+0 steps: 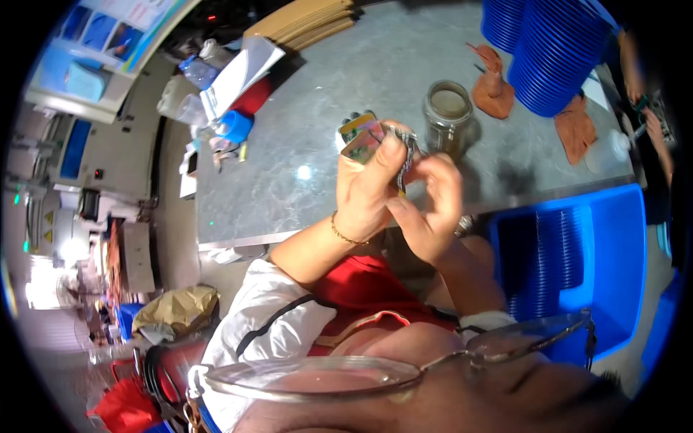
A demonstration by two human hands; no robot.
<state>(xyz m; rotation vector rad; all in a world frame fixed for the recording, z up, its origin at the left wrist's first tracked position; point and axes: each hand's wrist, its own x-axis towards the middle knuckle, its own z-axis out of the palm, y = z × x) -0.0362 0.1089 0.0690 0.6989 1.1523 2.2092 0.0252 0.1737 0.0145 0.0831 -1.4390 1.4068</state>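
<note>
Above the near part of the table, my left hand (367,179) is closed around small shiny flat pieces (362,137) with yellow edges and pink-green mirror-like faces. They stick out past its fingers; their exact kind cannot be made out. A narrow black-and-white strip (411,148) shows between the hands, and I cannot tell whether it belongs to the same pieces. My right hand (433,206) is bent at the strip's lower end, thumb and fingers drawn together around it. The fingers partly cover the contact. Beyond the right hand stands an open glass jar (449,126).
Stacked blue trays (552,54) stand at the far right, near brown cloths (494,97). A blue bin (624,278) holding more trays sits beside the table at right. A blue cup (235,127), bottles and papers crowd the left edge. Another person's hand (654,130) shows at far right.
</note>
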